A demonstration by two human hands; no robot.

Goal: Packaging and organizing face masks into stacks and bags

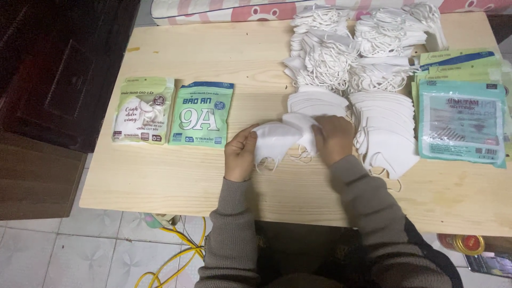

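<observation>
My left hand (240, 154) and my right hand (333, 137) together hold a small bunch of white face masks (280, 137) just above the light wooden table (160, 181). The left hand grips the bunch's left edge, the right hand covers its right side. Thin white ear loops dangle beneath the bunch. Directly behind it lies a fanned stack of white masks (314, 101), and a second fanned stack (386, 128) spreads out to the right of my right hand.
Two filled mask pouches lie at the left: a pale green one (143, 111) and a green one (201, 114). Heaps of looped masks (352, 48) fill the back. Empty green pouches (461, 120) are stacked at right. A yellow cable (181, 250) runs on the tiled floor.
</observation>
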